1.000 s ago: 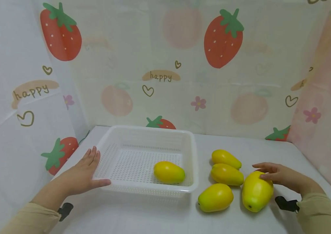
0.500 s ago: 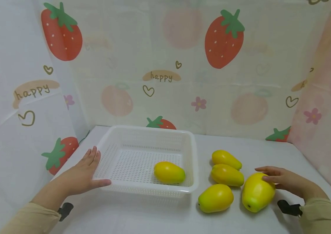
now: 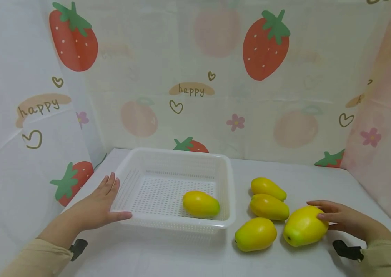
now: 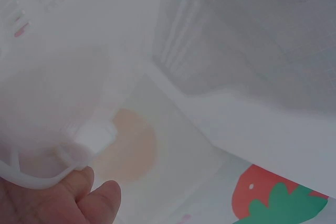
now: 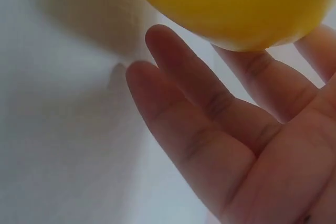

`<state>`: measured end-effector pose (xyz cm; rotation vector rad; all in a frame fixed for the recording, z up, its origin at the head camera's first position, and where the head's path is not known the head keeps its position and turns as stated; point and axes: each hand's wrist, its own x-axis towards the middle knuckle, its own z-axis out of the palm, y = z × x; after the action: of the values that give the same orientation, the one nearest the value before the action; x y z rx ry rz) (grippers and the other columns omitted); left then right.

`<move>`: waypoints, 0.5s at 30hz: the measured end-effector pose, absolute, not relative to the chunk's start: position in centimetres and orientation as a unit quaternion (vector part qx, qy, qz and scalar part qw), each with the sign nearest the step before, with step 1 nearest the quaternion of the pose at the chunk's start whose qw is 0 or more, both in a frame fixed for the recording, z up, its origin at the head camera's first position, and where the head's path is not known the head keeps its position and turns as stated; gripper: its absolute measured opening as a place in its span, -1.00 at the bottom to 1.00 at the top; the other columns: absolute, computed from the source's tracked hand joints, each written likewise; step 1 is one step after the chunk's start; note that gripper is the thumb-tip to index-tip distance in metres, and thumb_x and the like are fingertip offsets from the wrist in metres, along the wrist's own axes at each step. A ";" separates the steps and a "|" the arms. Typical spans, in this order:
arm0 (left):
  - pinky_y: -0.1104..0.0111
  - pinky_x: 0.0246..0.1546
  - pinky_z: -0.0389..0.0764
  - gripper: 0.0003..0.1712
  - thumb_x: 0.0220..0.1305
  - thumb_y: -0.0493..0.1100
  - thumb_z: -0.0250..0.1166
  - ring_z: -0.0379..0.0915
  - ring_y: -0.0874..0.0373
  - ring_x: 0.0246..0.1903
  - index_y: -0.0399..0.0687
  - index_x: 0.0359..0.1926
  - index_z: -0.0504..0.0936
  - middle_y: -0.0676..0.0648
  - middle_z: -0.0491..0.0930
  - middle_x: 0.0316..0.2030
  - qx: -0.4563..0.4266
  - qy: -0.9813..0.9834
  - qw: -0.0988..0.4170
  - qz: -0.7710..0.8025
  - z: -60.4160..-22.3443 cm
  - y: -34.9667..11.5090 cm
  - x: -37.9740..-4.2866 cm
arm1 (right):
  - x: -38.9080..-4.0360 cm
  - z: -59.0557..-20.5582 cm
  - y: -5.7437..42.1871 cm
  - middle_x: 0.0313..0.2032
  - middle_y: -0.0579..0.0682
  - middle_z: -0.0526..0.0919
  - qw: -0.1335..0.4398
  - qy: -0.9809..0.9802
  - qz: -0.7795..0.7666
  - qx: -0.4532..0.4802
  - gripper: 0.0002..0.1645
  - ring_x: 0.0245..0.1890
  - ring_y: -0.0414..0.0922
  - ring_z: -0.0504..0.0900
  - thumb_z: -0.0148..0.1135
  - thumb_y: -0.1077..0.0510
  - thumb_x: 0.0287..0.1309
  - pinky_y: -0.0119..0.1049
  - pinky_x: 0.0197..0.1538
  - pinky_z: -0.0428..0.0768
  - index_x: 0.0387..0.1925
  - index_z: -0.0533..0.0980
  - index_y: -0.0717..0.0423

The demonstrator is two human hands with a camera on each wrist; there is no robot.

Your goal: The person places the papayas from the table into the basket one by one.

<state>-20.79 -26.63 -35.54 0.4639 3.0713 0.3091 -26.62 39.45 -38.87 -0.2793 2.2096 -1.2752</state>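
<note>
Right of an upright white perforated basket (image 3: 158,196) is a plump yellow fruit (image 3: 304,226), greenish end angled near-left.

strawberry-printed cloth (image 3: 212,82) hangs behind a white tabletop (image 3: 167,254).

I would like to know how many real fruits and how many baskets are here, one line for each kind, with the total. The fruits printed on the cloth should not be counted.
White basket: 1
Yellow fruits: 5 (1 inside the basket, 4 outside it)
Total: 6
</note>
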 end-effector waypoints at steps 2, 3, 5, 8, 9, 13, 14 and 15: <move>-0.18 0.21 -0.06 0.40 -0.11 0.62 -0.04 -0.42 -0.30 0.34 -0.48 0.34 -0.16 -0.40 -0.31 0.37 0.148 0.984 0.010 0.098 -35.6 -26.6 -20.9 | -26.3 -39.1 39.8 0.30 0.36 0.04 0.288 0.819 -0.485 -0.100 -0.34 0.08 -0.02 0.37 -0.08 0.04 0.33 0.00 0.05 0.47 0.36 0.02 0.17; -0.18 0.21 -0.05 0.40 -0.12 0.62 -0.04 -0.42 -0.30 0.34 -0.48 0.34 -0.16 -0.39 -0.31 0.37 0.147 0.984 0.011 0.096 -35.6 -26.6 -20.9 | -26.2 -39.2 39.9 0.29 0.34 0.07 0.291 0.814 -0.493 -0.100 -0.36 0.07 -0.02 0.38 -0.08 0.05 0.33 -0.02 0.05 0.47 0.36 0.04 0.14; -0.17 0.21 -0.05 0.41 -0.12 0.62 -0.05 -0.42 -0.30 0.34 -0.48 0.34 -0.16 -0.39 -0.31 0.37 0.146 0.985 0.012 0.093 -35.7 -26.6 -21.0 | -25.8 -39.4 40.2 0.27 0.23 0.16 0.300 0.802 -0.509 -0.095 -0.37 0.05 -0.02 0.40 -0.08 0.07 0.33 -0.07 0.05 0.48 0.36 0.05 0.10; -0.17 0.21 -0.05 0.41 -0.12 0.62 -0.05 -0.40 -0.30 0.34 -0.48 0.34 -0.15 -0.40 -0.30 0.37 0.148 0.985 0.010 0.092 -35.7 -26.6 -21.0 | -25.3 -39.9 40.7 0.17 0.00 0.32 0.314 0.777 -0.538 -0.092 -0.45 0.00 -0.02 0.43 -0.09 0.11 0.32 -0.11 0.03 0.49 0.32 0.15 -0.03; -0.17 0.21 -0.04 0.41 -0.12 0.62 -0.05 -0.40 -0.31 0.34 -0.48 0.34 -0.15 -0.40 -0.30 0.37 0.148 0.985 0.010 0.092 -35.6 -26.6 -21.0 | -25.2 -40.1 40.8 0.13 -0.07 0.36 0.319 0.766 -0.549 -0.097 -0.49 -0.02 -0.01 0.44 -0.10 0.13 0.33 -0.12 0.02 0.49 0.30 0.19 -0.10; -0.18 0.20 -0.04 0.41 -0.12 0.62 -0.04 -0.39 -0.31 0.34 -0.49 0.34 -0.15 -0.41 -0.29 0.36 0.147 0.985 0.012 0.093 -35.5 -26.5 -20.9 | -25.0 -40.5 41.0 0.06 -0.18 0.40 0.339 0.734 -0.575 -0.127 -0.53 -0.04 -0.04 0.44 -0.17 0.20 0.35 -0.13 0.02 0.49 0.15 0.31 -0.37; -0.18 0.20 -0.04 0.40 -0.12 0.62 -0.03 -0.39 -0.31 0.34 -0.49 0.34 -0.15 -0.41 -0.29 0.36 0.147 0.985 0.013 0.093 -35.5 -26.5 -20.9 | -25.0 -40.6 40.9 0.07 -0.19 0.40 0.341 0.730 -0.578 -0.132 -0.52 -0.03 -0.04 0.44 -0.18 0.21 0.35 -0.13 0.03 0.48 0.14 0.31 -0.40; -0.18 0.21 -0.04 0.40 -0.12 0.62 -0.03 -0.39 -0.31 0.34 -0.49 0.34 -0.15 -0.41 -0.29 0.36 0.146 0.985 0.013 0.092 -35.5 -26.5 -20.9 | -25.0 -40.7 40.8 0.08 -0.19 0.39 0.341 0.728 -0.578 -0.137 -0.52 -0.01 -0.04 0.43 -0.19 0.21 0.35 -0.14 0.04 0.47 0.16 0.30 -0.38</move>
<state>-20.91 -26.49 -35.46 0.4544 3.0689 0.2882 -24.96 40.84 -40.65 -0.3572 1.8940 -1.5046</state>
